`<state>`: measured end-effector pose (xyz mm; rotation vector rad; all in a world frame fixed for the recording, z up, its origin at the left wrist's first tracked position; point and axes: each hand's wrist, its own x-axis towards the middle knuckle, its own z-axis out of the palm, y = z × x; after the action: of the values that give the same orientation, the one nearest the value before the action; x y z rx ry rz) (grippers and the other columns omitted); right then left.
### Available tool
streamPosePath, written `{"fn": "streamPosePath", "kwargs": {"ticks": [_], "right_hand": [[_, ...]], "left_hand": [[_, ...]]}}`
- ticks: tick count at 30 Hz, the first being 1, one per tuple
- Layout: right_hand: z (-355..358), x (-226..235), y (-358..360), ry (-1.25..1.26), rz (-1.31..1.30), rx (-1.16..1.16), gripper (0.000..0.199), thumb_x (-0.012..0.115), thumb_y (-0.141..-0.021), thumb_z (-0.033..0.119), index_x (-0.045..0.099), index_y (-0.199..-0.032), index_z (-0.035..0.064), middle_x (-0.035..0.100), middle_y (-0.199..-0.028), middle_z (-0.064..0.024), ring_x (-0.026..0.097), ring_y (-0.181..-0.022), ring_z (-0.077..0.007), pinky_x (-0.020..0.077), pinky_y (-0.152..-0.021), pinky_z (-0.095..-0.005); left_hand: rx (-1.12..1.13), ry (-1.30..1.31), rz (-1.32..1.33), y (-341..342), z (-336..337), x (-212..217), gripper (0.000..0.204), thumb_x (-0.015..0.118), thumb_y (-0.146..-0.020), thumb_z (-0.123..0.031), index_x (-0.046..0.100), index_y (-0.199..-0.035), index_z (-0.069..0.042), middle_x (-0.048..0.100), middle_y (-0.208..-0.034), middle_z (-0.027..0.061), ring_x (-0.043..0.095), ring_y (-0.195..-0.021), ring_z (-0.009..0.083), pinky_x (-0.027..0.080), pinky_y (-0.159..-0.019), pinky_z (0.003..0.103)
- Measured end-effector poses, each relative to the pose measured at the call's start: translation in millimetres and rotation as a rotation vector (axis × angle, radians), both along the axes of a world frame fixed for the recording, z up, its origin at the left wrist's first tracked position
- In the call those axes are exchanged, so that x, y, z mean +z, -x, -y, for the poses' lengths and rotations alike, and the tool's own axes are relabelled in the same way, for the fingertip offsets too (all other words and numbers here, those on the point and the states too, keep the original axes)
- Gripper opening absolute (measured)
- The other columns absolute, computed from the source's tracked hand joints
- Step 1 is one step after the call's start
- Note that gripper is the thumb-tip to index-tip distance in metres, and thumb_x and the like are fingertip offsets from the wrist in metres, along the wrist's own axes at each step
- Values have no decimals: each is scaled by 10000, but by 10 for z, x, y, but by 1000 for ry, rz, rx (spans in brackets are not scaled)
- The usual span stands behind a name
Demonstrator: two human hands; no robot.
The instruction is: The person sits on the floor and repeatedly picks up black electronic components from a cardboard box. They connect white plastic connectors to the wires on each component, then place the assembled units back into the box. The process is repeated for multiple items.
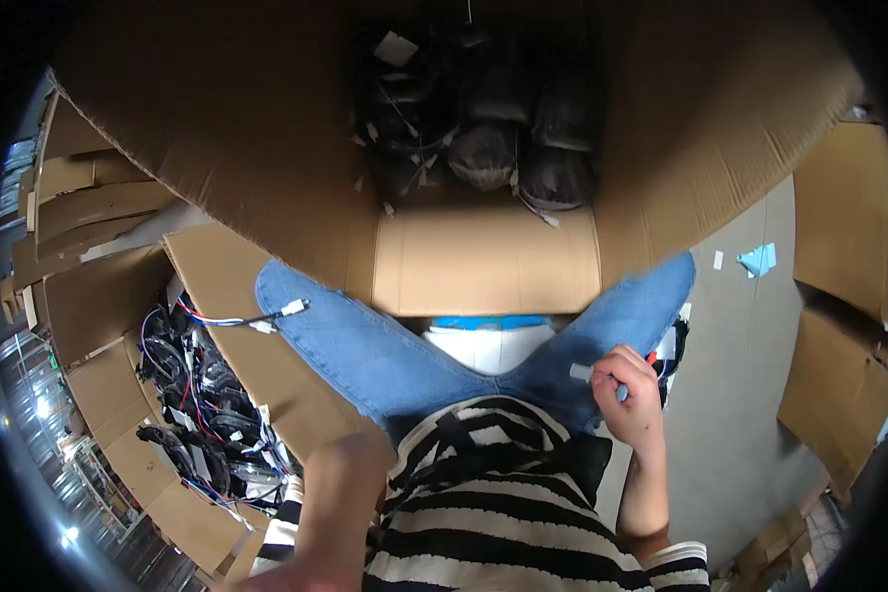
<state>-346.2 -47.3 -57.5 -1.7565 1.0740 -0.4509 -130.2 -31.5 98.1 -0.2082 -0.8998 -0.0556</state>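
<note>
My right hand (629, 397) is closed over my right thigh, wrapped round a slim pen-like thing with a blue end (622, 392). A small white label (581, 372) juts out by its fingertips; whether they pinch it is unclear. My left arm is bent and blurred at the lower left, and the fingers of my left hand (301, 580) do not show. Ahead of me a large cardboard box (485, 261) stands open. In its shadow lie several dark rounded parts (481, 156) in clear wrap, with white cable plugs among them.
To my left, an open carton (109, 395) holds black parts with coloured wires (202, 395). One cable with a white plug (294, 308) rests over my left knee. On the grey floor (730, 365) at right lie a light-blue scrap (758, 259) and a white slip (718, 260), beside cardboard flaps (844, 217).
</note>
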Motion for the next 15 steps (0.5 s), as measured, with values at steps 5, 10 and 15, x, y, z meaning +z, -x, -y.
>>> {"fn": "streamPosePath", "kwargs": {"ticks": [5,10,15], "right_hand": [[56,-4,7,-15,-31,-23,76,535,-639,-65,516,-659,5,498,-617,-75,459,-548,-209,343,-476,-275],[195,-60,-29,-34,-60,-31,80,540,-631,-65,514,-661,4,493,-612,-81,458,-543,-214,346,-479,-277],[245,-155,-17,-74,-127,-41,101,549,-616,-72,509,-664,7,481,-600,-92,452,-537,-219,337,-474,-282]], "left_hand": [[594,-1034,495,-794,114,-992,380,450,-823,-244,445,-1065,49,496,-1039,198,526,-923,256,468,-752,340],[339,-1749,437,-1369,1063,-2277,202,451,-851,-131,571,-919,16,598,-903,102,573,-828,161,449,-717,263],[398,-1957,530,-1903,1424,-3349,199,507,-805,-190,587,-911,-42,609,-822,125,589,-775,182,453,-664,283]]}}
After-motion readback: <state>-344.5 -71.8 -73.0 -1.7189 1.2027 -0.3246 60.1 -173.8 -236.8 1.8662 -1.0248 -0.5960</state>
